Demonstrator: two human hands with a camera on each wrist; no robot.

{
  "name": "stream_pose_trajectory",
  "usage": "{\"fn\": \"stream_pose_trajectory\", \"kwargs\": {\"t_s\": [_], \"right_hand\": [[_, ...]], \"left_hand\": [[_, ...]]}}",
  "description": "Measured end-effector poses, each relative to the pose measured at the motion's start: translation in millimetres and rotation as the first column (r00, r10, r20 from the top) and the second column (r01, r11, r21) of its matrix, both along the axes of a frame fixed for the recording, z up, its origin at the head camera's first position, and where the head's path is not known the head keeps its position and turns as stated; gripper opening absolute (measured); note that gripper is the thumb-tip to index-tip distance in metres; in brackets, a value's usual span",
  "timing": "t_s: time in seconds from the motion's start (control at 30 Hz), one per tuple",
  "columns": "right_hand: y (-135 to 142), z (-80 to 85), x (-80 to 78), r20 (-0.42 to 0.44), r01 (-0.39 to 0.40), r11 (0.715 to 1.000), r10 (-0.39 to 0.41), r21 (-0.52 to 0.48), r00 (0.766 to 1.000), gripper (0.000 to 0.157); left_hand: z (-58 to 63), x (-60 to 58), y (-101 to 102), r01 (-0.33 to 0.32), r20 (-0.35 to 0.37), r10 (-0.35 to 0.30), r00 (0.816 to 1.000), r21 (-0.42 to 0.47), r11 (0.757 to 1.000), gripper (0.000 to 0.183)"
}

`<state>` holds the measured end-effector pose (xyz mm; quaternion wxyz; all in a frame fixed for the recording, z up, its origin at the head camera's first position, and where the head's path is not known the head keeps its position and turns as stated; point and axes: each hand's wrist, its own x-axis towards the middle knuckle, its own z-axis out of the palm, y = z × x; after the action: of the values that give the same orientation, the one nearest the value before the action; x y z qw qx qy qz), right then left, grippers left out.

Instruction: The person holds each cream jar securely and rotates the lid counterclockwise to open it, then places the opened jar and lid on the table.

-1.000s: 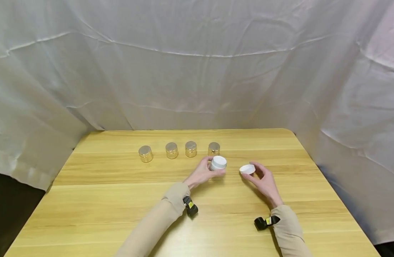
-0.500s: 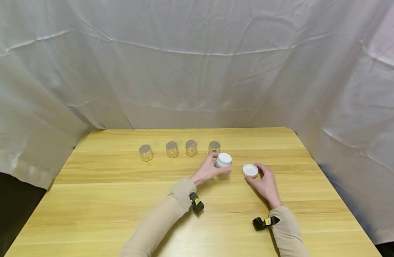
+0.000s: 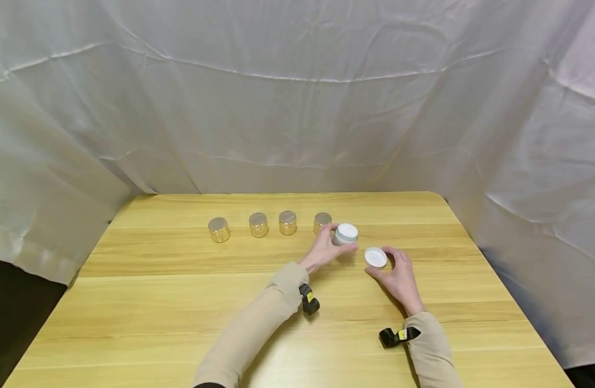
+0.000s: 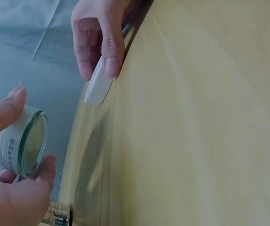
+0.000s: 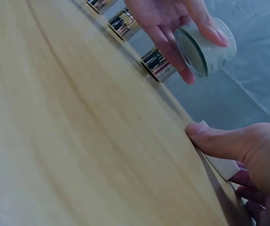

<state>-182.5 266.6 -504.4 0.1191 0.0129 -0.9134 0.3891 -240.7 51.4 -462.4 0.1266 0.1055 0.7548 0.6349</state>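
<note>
My left hand (image 3: 325, 249) grips a small glass cream jar (image 3: 346, 235) around its sides, above the table's right half. White shows at the jar's top; in the left wrist view its clear glass base (image 4: 34, 145) faces the camera, and dark print runs along the side. To the right and slightly nearer, my right hand (image 3: 399, 276) pinches a round white lid (image 3: 375, 258) between thumb and fingers, its hollow inside facing up. The lid's edge is close over the wood in the right wrist view. Jar and lid are apart.
Several gold jars with flat lids stand in a loose row toward the back of the wooden table (image 3: 181, 312); the rightmost gold jar (image 3: 322, 219) is just behind my left hand. A pale curtain (image 3: 297, 118) hangs behind the table and along both sides.
My left hand has carried the cream jar right and away from me, closer to the lid. My right hand stays nearly in place, the lid's inside having tipped upward.
</note>
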Motion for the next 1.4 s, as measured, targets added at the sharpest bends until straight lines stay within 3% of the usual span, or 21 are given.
{"fn": "stream_pose_trajectory", "kwargs": {"t_s": [0.23, 0.47, 0.63, 0.83, 1.2, 1.4], "right_hand": [[-0.1, -3.0, 0.7, -0.046, -0.010, 1.000, 0.010, -0.003, 0.999, 0.084], [1.2, -4.3, 0.7, -0.096, -0.007, 1.000, 0.005, -0.021, 0.995, 0.091], [0.5, -5.6, 0.6, -0.078, 0.007, 1.000, -0.009, -0.024, 0.997, 0.094], [-0.4, -5.7, 0.5, -0.059, 0.009, 1.000, -0.010, -0.019, 0.998, 0.095], [3.1, -9.7, 0.8, -0.117, 0.008, 0.998, -0.015, -0.059, 0.993, 0.094], [3.6, -9.8, 2.7, -0.111, 0.004, 0.998, -0.011, -0.068, 0.994, 0.094]], "left_hand": [[0.7, -7.6, 17.8, -0.061, -0.099, 0.055, 0.994, -0.060, 0.996, 0.072], [-1.9, -14.5, 32.0, -0.094, -0.123, 0.081, 0.989, -0.097, 0.991, 0.071], [-4.4, -18.8, 40.2, -0.118, -0.163, 0.095, 0.982, -0.140, 0.983, 0.070], [-6.4, -23.1, 50.7, -0.118, -0.153, 0.089, 0.984, -0.196, 0.973, 0.069], [-13.0, -23.2, 67.0, -0.107, -0.177, 0.066, 0.982, -0.238, 0.965, 0.064], [-15.1, -23.0, 73.9, -0.134, -0.147, 0.100, 0.984, -0.251, 0.959, 0.062]]}}
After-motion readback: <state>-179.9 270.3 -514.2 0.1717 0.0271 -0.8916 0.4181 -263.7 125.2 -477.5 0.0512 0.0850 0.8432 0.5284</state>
